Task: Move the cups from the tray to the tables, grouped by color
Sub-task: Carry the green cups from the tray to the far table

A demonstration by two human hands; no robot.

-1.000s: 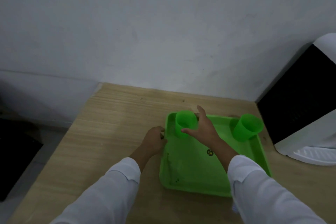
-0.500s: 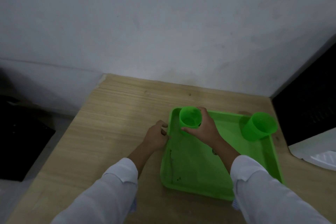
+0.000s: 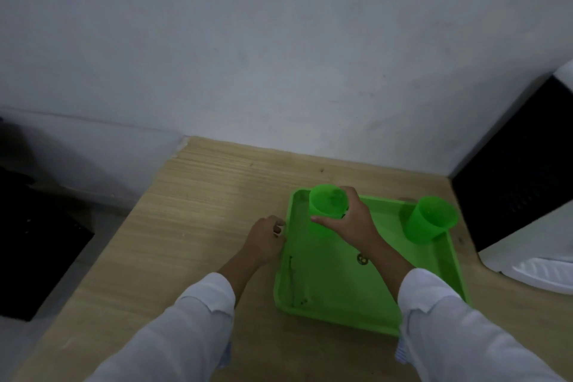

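Over tray (image 3: 328, 295), right hand (image 3: 353, 223) now fully grips green cup (image 3: 325, 205).

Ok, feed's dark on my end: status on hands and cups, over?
Right hand shut on near-left green cup, tray's far-left corner. Left hand curled at tray's left rim. Second green cup far-right on tray, untouched. Nothing blocking.

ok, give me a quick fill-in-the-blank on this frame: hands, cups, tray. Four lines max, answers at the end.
1. The right hand grips the cup at the tray's far-____ corner.
2. The left hand rests at the tray's ____ edge.
3. The number of cups on the tray, counting the other cup, is ____.
4. Both cups are coloured ____.

Answers: left; left; two; green
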